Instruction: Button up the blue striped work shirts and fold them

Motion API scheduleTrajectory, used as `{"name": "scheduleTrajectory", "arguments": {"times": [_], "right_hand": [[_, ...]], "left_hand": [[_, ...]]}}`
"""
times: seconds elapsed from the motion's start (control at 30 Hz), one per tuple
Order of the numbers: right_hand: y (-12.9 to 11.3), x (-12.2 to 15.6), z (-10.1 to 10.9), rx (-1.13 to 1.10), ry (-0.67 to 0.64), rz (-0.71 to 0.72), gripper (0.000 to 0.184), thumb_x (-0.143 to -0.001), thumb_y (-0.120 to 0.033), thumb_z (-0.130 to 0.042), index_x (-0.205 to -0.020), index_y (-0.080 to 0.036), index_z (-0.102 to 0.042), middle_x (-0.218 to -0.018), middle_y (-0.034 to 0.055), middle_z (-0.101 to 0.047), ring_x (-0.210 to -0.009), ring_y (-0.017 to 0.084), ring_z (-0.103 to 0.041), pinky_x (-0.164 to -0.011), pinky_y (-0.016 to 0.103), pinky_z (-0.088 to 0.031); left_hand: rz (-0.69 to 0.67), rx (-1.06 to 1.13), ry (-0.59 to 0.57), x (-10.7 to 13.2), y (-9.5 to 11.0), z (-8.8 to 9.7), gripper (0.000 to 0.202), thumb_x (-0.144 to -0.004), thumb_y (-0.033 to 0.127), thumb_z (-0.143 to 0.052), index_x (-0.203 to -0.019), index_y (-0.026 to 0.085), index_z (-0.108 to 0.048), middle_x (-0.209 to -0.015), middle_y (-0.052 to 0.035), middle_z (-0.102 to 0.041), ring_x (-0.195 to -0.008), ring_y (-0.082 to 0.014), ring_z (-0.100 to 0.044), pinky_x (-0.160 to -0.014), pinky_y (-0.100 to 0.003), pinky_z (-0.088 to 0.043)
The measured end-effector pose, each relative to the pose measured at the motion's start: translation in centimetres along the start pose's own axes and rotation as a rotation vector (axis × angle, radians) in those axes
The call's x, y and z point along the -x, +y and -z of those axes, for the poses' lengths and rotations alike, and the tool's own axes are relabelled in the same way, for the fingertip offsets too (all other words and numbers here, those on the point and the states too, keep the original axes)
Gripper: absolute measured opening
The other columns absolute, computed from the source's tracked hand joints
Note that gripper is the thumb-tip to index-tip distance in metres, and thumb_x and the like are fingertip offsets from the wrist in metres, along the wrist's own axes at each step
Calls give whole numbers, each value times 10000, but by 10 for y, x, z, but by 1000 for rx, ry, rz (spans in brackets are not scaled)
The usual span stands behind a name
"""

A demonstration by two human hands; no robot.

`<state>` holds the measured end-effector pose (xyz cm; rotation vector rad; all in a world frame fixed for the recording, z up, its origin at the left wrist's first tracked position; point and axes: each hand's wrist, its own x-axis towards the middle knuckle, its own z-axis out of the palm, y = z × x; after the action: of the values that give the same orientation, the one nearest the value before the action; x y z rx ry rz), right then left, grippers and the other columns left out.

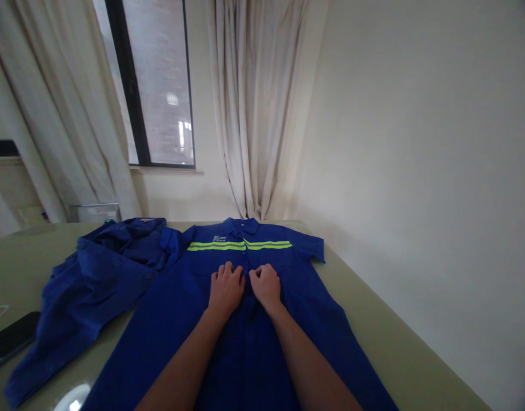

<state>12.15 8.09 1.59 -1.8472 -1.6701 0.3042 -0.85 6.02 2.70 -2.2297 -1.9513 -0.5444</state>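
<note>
Blue shirt (168,331) has its placket hidden under left hand (225,288), right hand (266,285).

Bare desk (373,319) lies open right of the spread shirt (168,331); to the left, a crumpled blue garment (95,279) and a dark phone (9,339) crowd the surface.
</note>
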Motion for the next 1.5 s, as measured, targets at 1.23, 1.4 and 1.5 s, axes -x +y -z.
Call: {"name": "scheduleTrajectory", "arguments": {"times": [1.23, 1.4, 1.5], "right_hand": [[8, -7, -8, -380, -31, 259, 262, -922, -232, -534, -841, -215, -783, -825, 25, -775, -756, 171, -692, -707, 245, -474], [10, -11, -8, -456, -139, 227, 152, -856, -235, -636, -903, -191, -774, -776, 21, -753, -688, 169, -669, -657, 244, -490], [12, -11, -10, -434, -103, 276, 102, -827, -216, -678, -871, -190, -765, -812, 20, -725, -695, 155, -632, -675, 248, -482]], "left_hand": [[-45, 308, 19, -6, -11, -12, 160, -999, 176, -441, -993, 212, -597, -992, -62, -676, -984, -224, -617, -893, -332, -455], [-46, 425, 30, -9, -16, -16, 166, -986, 171, -463, -1006, 225, -619, -1011, -50, -698, -1000, -207, -630, -901, -319, -468], [-25, 511, 22, -11, -21, -20, 174, -969, 157, -491, -987, 228, -649, -981, -36, -736, -965, -196, -669, -872, -306, -484]]}}
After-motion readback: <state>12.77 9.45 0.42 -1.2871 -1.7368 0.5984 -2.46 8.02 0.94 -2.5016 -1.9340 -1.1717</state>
